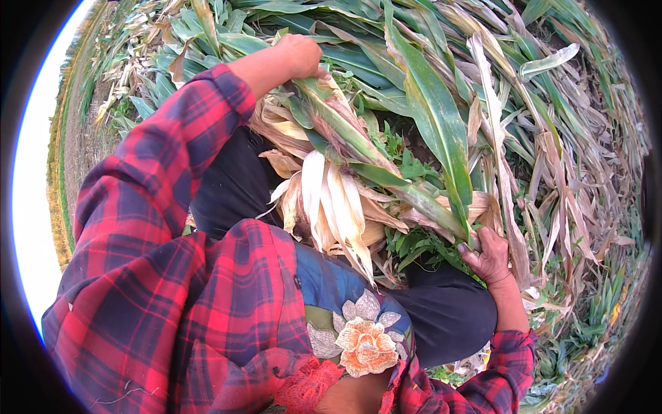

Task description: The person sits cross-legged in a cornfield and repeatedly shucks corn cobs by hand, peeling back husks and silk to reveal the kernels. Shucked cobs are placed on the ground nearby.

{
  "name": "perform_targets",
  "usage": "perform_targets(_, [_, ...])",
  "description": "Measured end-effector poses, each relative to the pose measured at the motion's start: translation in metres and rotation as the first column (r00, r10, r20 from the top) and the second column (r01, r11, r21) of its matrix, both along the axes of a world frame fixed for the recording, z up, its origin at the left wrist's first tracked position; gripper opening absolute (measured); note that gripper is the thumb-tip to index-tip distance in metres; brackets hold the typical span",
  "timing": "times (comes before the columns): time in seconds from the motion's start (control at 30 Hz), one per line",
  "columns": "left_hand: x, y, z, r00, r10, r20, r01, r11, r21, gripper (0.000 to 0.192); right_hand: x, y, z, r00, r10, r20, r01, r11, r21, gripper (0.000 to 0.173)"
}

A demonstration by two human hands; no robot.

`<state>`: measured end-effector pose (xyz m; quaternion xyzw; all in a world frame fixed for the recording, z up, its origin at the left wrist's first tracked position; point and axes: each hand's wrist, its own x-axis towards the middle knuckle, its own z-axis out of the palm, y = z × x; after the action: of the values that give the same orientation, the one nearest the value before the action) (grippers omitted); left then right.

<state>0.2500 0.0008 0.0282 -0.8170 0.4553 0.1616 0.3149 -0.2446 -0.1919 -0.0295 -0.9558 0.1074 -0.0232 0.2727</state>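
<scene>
A cut corn stalk (362, 142) with green and drying leaves slants across in front of my body. My left hand (301, 56) is closed around its upper-left end, with the fingertips partly hidden. At the lower-right end, my right hand (486, 253) grips the stalk, thumb toward me. One long green leaf (434, 114) rises from near the right hand and bends over. Below the stalk, between my legs, lies a heap of dry pale corn husks (331, 199). No bare ear of corn is plainly visible there.
Cut corn stalks and leaves (351, 57) lie piled ahead and to the right. Low green weeds (421, 248) grow beneath the stalk, beside my bent right knee (450, 310). Drier leaves (563, 191) cover the right side. A strip of bare soil (83, 134) runs along the far left.
</scene>
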Motion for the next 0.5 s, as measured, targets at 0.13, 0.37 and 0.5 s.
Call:
perform_targets(0.13, [0.049,0.019,-0.079,0.952,0.223,-0.208,-0.249,0.963,-0.106,0.095,0.001,-0.001,0.000,0.997,0.028,-0.071,-0.025,0.998,0.051,0.041])
perform_targets(0.37, [0.016,0.050,-0.109,0.781,0.341,-0.523,-0.474,0.869,-0.142,0.068,0.069,0.010,0.001,0.795,0.219,-0.565,-0.127,0.972,0.198,0.077])
perform_targets(0.5, [0.007,0.051,-0.112,0.726,0.395,-0.563,-0.604,0.757,-0.249,0.063,0.119,0.043,-0.003,0.819,0.302,-0.488,-0.208,0.949,0.238,0.078])
